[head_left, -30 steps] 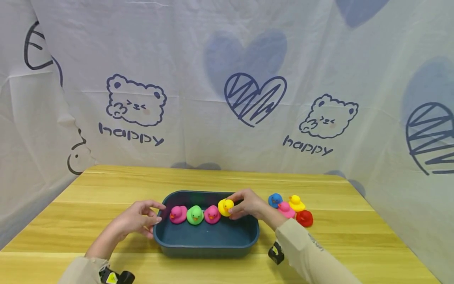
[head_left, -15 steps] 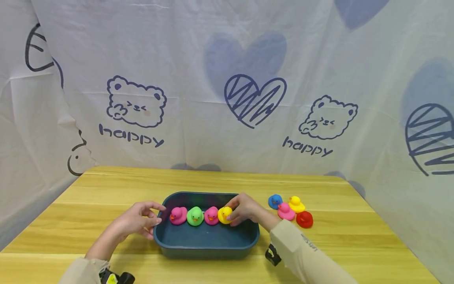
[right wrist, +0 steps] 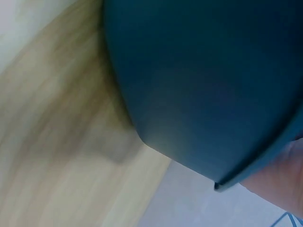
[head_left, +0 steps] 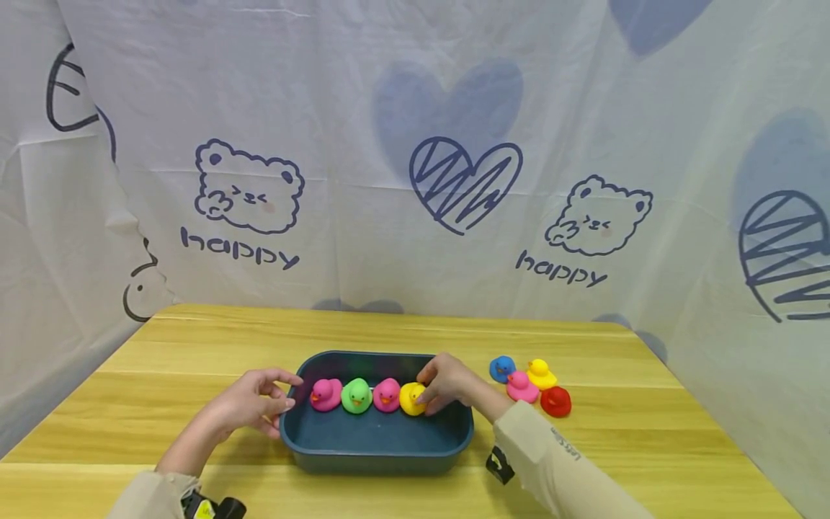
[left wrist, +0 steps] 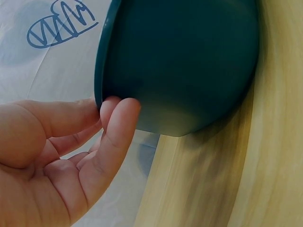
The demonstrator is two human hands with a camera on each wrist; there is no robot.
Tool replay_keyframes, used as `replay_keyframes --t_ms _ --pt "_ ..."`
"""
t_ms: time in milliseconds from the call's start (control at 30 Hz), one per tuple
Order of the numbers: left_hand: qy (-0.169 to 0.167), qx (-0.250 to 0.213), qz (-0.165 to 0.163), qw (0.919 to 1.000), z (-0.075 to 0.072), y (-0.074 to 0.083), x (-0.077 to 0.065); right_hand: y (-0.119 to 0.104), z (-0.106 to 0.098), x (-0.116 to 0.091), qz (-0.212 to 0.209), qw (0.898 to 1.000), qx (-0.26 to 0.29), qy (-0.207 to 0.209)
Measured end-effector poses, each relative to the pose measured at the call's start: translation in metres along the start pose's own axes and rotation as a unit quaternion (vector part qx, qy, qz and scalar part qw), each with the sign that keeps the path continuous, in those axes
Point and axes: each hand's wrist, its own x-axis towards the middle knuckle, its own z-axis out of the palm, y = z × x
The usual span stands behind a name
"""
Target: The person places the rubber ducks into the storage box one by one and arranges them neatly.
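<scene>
A dark blue-green plastic tub (head_left: 379, 463) stands on the wooden table. My left hand (head_left: 253, 396) pinches its left rim between thumb and fingers, as the left wrist view shows on the tub wall (left wrist: 180, 56). Inside, my right hand (head_left: 452, 382) holds a yellow rubber duck (head_left: 408, 400) at its right side. That duck sits at the right end of a row, beside a pink duck (head_left: 387, 396), a green duck (head_left: 357, 396) and a magenta duck (head_left: 326, 395). In the right wrist view the tub's outer wall hides the duck and most of the hand.
Right of the tub lie a blue duck (head_left: 502, 369), a second yellow duck (head_left: 540, 375), another pink duck (head_left: 522, 387) and a red duck (head_left: 556, 401), close together on the table (head_left: 648, 432). A printed cloth (head_left: 363, 144) hangs behind the table.
My right hand has lowered the yellow duck into the tub, bringing it into line with the row, and it has shifted slightly right since. My left hand has stayed at the rim.
</scene>
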Motion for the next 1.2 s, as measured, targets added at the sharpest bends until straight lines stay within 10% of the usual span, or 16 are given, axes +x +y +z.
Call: replay_keyframes --t_ms 300,933,1200 --pt "0.004 0.004 -0.001 1.0 -0.001 0.002 -0.002 0.0 -0.015 -0.002 -0.028 0.997 0.066 -0.009" --pt "-0.016 -0.001 0.016 0.9997 0.0 -0.002 -0.002 0.002 -0.005 -0.004 -0.051 0.998 -0.032 0.007" --pt "-0.014 0.001 0.012 0.9998 0.001 0.0 -0.002 0.006 -0.022 -0.007 -0.094 0.995 0.017 0.001"
